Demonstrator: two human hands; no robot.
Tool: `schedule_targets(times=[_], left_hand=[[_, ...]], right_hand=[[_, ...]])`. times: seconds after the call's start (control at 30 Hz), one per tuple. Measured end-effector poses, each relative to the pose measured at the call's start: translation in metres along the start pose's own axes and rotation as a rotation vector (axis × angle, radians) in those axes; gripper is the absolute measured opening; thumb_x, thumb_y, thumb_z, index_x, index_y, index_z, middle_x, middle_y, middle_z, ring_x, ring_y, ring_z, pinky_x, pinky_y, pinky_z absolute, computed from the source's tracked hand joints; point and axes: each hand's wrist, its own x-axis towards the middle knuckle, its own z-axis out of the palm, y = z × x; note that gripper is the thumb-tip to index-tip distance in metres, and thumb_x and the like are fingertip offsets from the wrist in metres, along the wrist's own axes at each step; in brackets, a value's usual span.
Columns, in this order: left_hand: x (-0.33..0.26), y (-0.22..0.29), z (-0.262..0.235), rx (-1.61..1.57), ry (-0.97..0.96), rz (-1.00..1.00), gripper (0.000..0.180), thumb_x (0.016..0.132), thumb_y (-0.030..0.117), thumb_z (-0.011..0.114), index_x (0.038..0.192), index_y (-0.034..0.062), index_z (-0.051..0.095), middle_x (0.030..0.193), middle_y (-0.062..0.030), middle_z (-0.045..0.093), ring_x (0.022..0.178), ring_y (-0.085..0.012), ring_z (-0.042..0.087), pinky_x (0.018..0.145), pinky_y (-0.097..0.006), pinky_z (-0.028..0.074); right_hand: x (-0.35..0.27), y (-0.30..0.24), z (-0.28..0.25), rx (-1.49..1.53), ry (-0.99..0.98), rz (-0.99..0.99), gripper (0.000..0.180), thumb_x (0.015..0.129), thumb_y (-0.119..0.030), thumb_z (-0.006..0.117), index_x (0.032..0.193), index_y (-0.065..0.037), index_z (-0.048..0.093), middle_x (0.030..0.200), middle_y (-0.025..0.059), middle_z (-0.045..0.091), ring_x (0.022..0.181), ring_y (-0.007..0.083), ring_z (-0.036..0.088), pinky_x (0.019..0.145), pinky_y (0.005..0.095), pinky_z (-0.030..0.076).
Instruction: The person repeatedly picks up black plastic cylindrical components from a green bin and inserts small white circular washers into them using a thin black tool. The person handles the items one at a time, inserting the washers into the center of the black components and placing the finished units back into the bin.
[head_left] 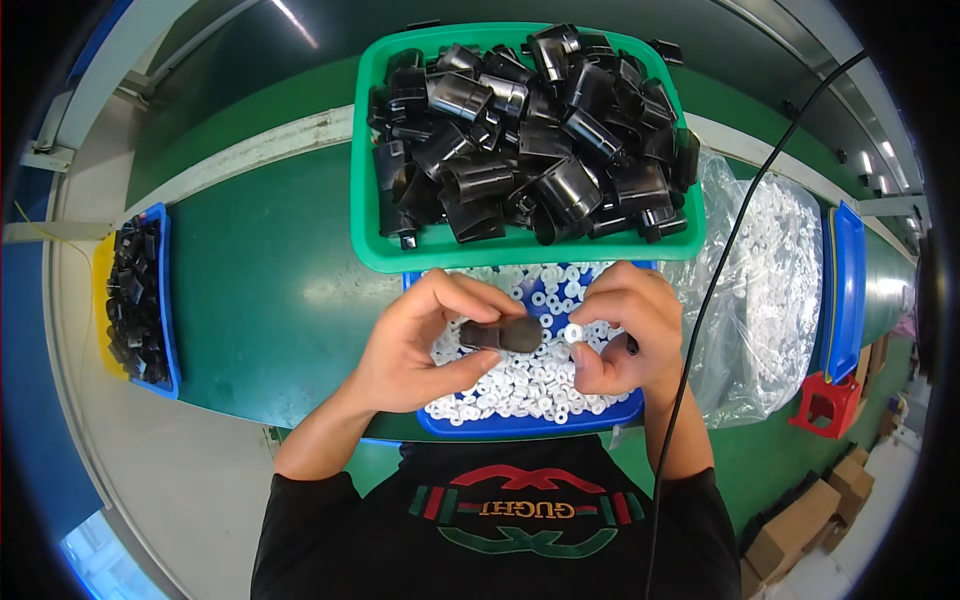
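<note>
My left hand pinches a black plastic part between fingers and thumb, with its rounded end turned to the right. Opposite it, my right hand holds a small white washer at the tips of the thumb and forefinger, a short gap from the black part. Something small and dark shows among the right hand's curled fingers; its kind is unclear. Below both hands lies a blue tray with many loose white washers, partly hidden by the hands.
Just beyond, a green tray is heaped with black plastic parts. A clear bag of white washers lies at the right, near a blue bin. Another bin of black parts stands far left. A black cable crosses the view.
</note>
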Motion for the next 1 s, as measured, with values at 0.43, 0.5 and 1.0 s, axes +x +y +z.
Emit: schedule_targets(times=[0.43,0.5,1.0], left_hand=[[-0.001,-0.007,0.002,-0.012,-0.055,-0.057,0.036,0.079,-0.018,0.06,0.108,0.002,0.052,0.129,-0.026,0.059,0.123,-0.0323,0.057,0.103,-0.042,0.047],[0.0,-0.006,0.001,-0.02,-0.069,-0.044,0.036,0.08,-0.018,0.06,0.108,0.0023,0.052,0.128,-0.0263,0.059,0.123,-0.0331,0.058,0.103,-0.043,0.048],[0.006,-0.011,0.01,0.553,-0.165,0.079,0.037,0.071,0.011,0.077,0.103,-0.0013,0.064,0.1,-0.0144,0.067,0.093,-0.0332,0.064,0.085,-0.042,0.05]], right_hand=[[0.004,-0.014,0.007,-0.102,-0.111,-0.011,0.043,0.062,-0.023,0.084,0.098,-0.004,0.068,0.071,0.0028,0.051,0.051,0.0169,0.053,0.045,0.0287,0.042],[0.0,-0.011,0.011,-0.123,-0.094,-0.027,0.043,0.062,-0.023,0.084,0.097,-0.004,0.068,0.071,0.0024,0.05,0.051,0.0167,0.053,0.046,0.0288,0.042],[-0.001,-0.018,0.007,0.044,-0.188,0.011,0.029,0.068,-0.016,0.074,0.095,-0.005,0.07,0.075,0.0039,0.058,0.053,0.0189,0.057,0.047,0.0277,0.046]])
